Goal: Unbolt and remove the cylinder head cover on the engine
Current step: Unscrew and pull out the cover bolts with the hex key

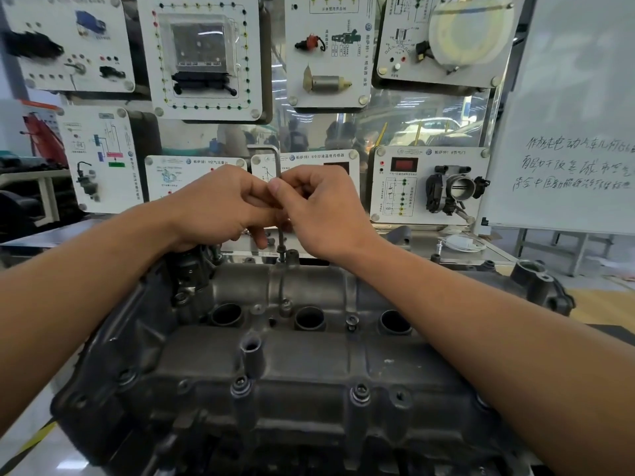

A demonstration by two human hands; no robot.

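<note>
Both forearms reach in from the lower corners and meet at the center of the frame, where the left hand point(220, 207) and right hand point(319, 207) pinch an upright L-shaped hex key point(279, 173), fingers of each clamped on its shaft. The key's lower tip sits in a bolt point(281, 250) at the far edge of the cylinder head cover point(309, 359), which fills the lower half of the frame, still seated on the engine. Sensor display boards point(429, 183) hang behind.
</note>
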